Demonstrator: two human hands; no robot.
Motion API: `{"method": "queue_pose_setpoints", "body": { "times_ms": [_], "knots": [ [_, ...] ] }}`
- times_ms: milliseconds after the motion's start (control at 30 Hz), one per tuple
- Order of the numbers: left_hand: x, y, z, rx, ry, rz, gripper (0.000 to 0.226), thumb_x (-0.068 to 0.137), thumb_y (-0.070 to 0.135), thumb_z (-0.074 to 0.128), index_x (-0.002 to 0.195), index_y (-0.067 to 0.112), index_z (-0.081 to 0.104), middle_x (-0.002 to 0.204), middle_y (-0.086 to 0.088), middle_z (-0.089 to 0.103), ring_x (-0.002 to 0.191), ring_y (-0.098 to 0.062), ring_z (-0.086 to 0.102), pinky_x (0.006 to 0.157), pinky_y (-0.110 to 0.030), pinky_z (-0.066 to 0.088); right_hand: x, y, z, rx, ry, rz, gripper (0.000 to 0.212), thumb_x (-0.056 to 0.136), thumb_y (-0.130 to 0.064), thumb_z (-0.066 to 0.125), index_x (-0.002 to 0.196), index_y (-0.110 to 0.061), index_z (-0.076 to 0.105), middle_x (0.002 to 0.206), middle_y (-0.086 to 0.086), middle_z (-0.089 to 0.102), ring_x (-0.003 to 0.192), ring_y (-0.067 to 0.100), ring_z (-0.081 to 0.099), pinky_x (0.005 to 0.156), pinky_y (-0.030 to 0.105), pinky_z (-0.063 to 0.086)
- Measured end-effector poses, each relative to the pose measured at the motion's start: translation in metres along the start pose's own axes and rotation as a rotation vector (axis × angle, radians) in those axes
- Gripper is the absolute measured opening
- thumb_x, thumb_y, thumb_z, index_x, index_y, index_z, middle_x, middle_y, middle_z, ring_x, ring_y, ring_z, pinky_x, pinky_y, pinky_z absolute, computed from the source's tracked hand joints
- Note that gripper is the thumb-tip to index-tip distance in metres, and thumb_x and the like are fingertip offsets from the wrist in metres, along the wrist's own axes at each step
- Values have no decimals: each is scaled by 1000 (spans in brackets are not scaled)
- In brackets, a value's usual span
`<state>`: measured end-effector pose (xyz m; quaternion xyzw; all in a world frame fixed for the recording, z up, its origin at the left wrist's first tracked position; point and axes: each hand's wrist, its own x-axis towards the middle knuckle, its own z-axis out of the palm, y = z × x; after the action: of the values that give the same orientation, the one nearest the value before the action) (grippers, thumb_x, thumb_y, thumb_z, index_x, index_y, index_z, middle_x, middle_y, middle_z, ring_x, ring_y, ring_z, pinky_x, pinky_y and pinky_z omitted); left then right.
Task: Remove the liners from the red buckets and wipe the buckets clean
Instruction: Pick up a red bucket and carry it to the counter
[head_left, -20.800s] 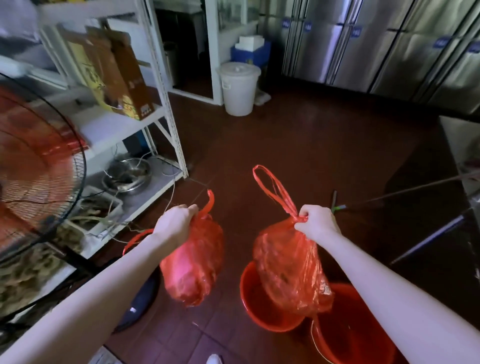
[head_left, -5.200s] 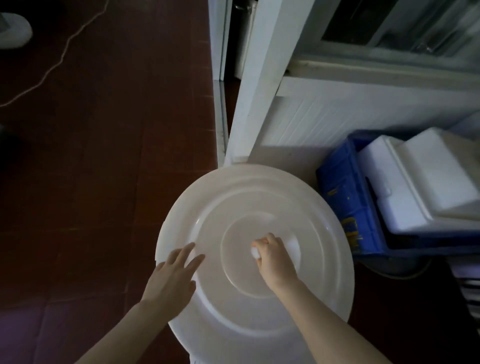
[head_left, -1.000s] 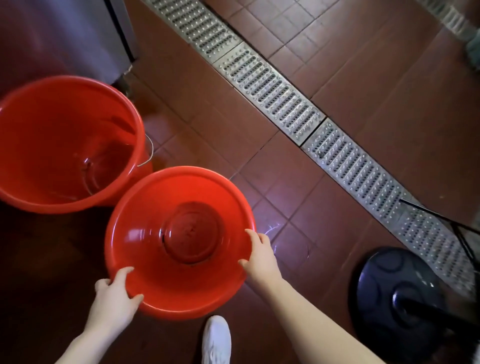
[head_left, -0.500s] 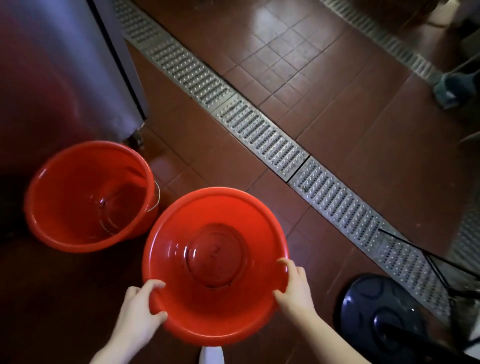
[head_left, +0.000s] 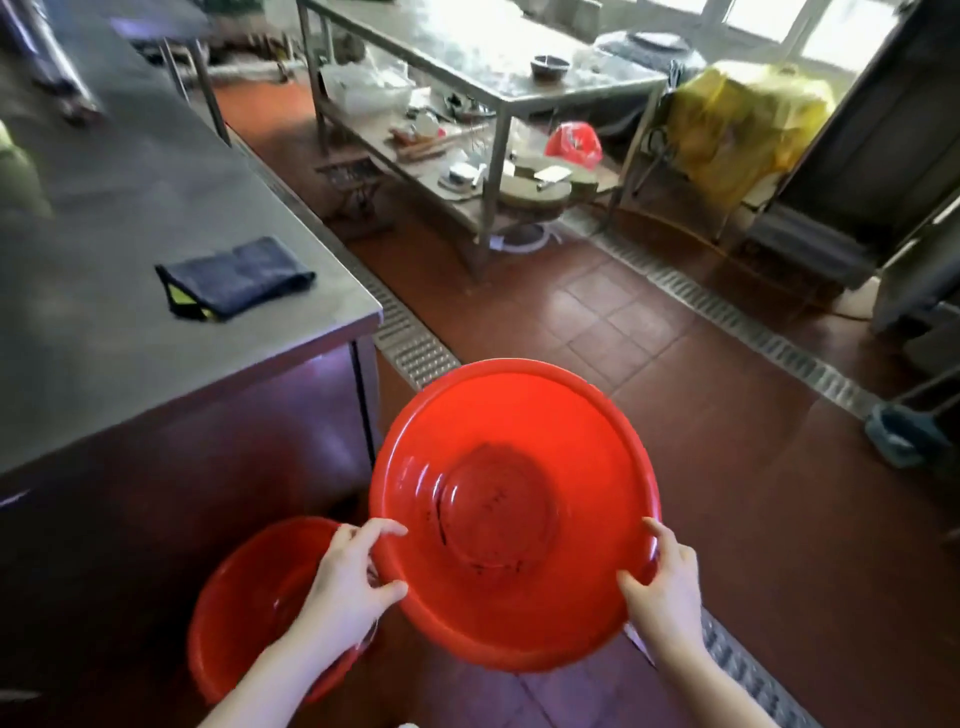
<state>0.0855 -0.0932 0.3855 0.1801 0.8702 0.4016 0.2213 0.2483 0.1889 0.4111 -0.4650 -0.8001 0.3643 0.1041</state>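
Observation:
I hold a wide red bucket up off the floor, its mouth facing me and dark smears on its bottom. My left hand grips its left rim, thumb inside. My right hand grips the right rim. A second red bucket stands on the floor at the lower left, partly hidden behind my left arm. No liner is in either bucket. A folded dark blue cloth lies on the steel counter to the left.
A steel table with a cluttered lower shelf stands ahead. Metal drain grates run across the red tile floor. Something under a yellow cover is at the back right. A mop head lies at the right.
I have lifted the bucket higher off the floor and my view has swung up from the floor to the counter and room. Both hands keep their hold on the rim.

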Motion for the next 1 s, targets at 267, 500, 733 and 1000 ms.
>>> {"method": "queue_pose_setpoints", "body": {
  "times_ms": [267, 500, 733, 1000],
  "knots": [
    [109, 101, -146, -77, 275, 198, 60, 66, 8, 84, 105, 46, 59, 96, 0, 50, 72, -10, 59, 71, -10, 47, 112, -218, -44, 129, 79, -309, 70, 71, 6, 66, 133, -23, 52, 112, 5, 45, 95, 25, 56, 91, 35, 47],
    [202, 142, -226, -172, 509, 217, 66, 63, 1, 85, 100, 50, 60, 102, 4, 53, 75, -5, 64, 70, -11, 50, 221, -351, -35, 181, 23, -572, 72, 68, 7, 67, 133, -20, 54, 113, 6, 46, 95, 18, 51, 89, 31, 43],
    [274, 152, -266, -247, 716, 66, 55, 68, 3, 85, 105, 36, 62, 103, -8, 60, 87, -16, 63, 72, -16, 48, 342, -468, 34, 239, -211, -778, 70, 70, 4, 68, 134, -20, 52, 115, 2, 43, 100, 18, 51, 93, 26, 41],
    [299, 153, -305, -183, 1029, -176, 55, 67, 5, 87, 111, 24, 61, 105, -3, 61, 87, -18, 61, 78, -29, 50, 399, -599, 133, 215, -527, -977, 70, 72, 5, 66, 136, -19, 52, 118, 2, 41, 104, 17, 50, 95, 22, 36]
  ]
}}
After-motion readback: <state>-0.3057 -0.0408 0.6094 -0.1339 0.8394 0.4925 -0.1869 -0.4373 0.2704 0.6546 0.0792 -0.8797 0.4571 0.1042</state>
